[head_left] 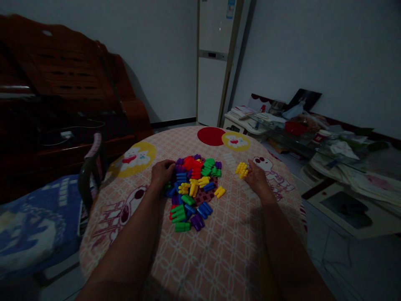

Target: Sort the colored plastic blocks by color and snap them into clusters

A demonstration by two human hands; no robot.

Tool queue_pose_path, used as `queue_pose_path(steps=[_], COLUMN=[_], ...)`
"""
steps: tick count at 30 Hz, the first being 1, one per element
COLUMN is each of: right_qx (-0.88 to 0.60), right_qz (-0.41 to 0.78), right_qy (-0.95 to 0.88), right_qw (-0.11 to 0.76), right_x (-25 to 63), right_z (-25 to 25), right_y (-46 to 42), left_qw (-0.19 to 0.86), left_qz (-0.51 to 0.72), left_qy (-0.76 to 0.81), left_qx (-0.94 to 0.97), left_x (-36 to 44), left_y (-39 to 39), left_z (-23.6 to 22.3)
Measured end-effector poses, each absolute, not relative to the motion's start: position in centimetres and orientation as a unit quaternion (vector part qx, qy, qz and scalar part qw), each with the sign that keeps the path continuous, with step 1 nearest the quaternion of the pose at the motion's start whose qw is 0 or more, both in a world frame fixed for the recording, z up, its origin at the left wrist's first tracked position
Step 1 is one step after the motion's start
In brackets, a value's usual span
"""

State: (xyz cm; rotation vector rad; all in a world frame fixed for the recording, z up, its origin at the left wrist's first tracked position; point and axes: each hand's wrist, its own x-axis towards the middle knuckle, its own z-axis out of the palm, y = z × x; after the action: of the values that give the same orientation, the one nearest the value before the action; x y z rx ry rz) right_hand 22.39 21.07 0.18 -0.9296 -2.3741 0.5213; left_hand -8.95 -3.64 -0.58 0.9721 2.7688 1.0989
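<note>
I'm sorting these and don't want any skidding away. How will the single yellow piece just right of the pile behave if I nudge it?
The yellow piece looks like moulded plastic, so it is probably stiff and light. Lying low on the patterned tablecloth, it would likely slide rather than tip. Its uneven, lobed outline suggests it won't roll far.

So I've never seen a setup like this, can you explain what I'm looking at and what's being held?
There's no machine here, just a person's two bare hands. The single picture comes from a camera on their head, looking forward and down. On the patterned tablecloth lies a pile of small plastic pieces in red, green, blue, yellow and purple. The left hand is at the pile's left edge. The right hand has its fingers at a yellow cluster; whether it's gripped or just touched, I can't tell.
</note>
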Motion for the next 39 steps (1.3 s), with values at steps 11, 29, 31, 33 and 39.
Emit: queue_pose_path(steps=[11,29,31,33,39], right_qx=[-0.308,-0.082,-0.084,-0.088,-0.089], right_qz=[0.110,0.093,0.093,0.096,0.087], right_qy=[-0.888,-0.992,-0.992,-0.992,-0.992], right_qw=[0.323,0.028,0.012,0.001,0.009], right_x=[22.8,20.2,20.2,20.1,19.7], right_z=[2.3,2.5,2.9,3.3,3.7], right_y=[19.8,12.3,12.1,11.8,11.0], left_qw=[0.001,0.005,0.003,0.000,-0.002], left_qz=[0.349,0.350,0.351,0.350,0.340], left_qy=[0.885,0.884,0.883,0.883,0.887], left_qx=[0.309,0.310,0.312,0.312,0.314], left_x=[-8.7,-8.8,-8.8,-8.7,-8.7], left_y=[-3.6,-3.6,-3.7,-3.7,-3.6], left_z=[-0.4,-0.5,-0.4,-0.4,-0.4])
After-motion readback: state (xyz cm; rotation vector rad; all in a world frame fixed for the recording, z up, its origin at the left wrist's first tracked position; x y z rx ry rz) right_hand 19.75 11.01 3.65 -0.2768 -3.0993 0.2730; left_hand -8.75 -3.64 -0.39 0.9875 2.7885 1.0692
